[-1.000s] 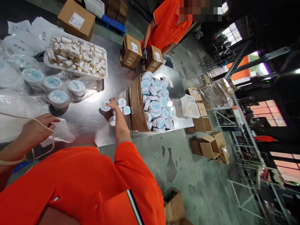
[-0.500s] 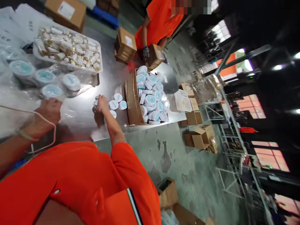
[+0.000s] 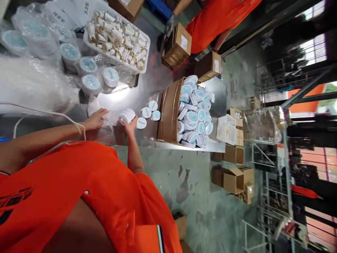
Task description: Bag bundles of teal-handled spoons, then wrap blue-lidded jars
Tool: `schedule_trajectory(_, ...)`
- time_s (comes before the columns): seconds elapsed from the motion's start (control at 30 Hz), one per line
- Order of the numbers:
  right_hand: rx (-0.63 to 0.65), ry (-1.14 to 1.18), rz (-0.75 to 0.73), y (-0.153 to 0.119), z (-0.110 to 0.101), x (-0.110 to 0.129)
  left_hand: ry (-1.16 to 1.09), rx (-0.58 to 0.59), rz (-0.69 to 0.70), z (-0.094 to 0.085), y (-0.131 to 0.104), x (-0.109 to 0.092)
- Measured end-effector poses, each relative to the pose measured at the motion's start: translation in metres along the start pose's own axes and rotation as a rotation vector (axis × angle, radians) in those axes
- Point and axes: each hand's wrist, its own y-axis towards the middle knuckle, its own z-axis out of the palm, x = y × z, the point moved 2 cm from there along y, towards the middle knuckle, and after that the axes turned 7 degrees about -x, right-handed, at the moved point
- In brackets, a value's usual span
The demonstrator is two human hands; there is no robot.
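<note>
My right hand (image 3: 130,124) grips a short stack of flat round white containers (image 3: 126,115), tilted on its side just above or on the metal table. Close beside it lie several loose round containers (image 3: 146,112) with printed tops. My left hand (image 3: 95,119) has its fingers stretched out against a clear plastic bag (image 3: 109,117), to the left of the stack. Beyond that hand stand bagged stacks of the same containers (image 3: 91,82). To the right, an open carton (image 3: 170,112) is heaped with more of them.
A white tray (image 3: 85,38) of small gold-and-white bottles sits at the back left. Plastic film (image 3: 34,84) and a white cable (image 3: 58,113) lie at left. Across the table, a co-worker in orange (image 3: 210,28) touches folded cardboard (image 3: 176,45). A white basket (image 3: 226,130) is at the far right.
My left hand has left the bagged stacks and come to the clear bag nearer me. My right hand now shows a stack in its grip. The co-worker's gloved hand has moved to the other cardboard bundle.
</note>
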Motion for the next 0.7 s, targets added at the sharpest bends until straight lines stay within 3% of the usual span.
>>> schedule_trajectory(0.13,-0.139,0.076,0.102,-0.014,-0.014,0.003,0.028,-0.010,0.021,0.005,0.003,-0.016)
schedule_trajectory(0.27,-0.140,0.130,0.105,-0.035,-0.017,0.007,-0.004,0.088,0.057,0.018,0.016,-0.011)
schedule_trajectory(0.47,-0.028,0.115,-0.009,-0.064,0.016,0.019,-0.086,0.032,0.084,0.040,0.036,-0.003)
schedule_trajectory(0.7,0.053,0.084,0.020,-0.056,0.046,0.007,-0.064,0.033,0.085,0.046,0.050,0.000)
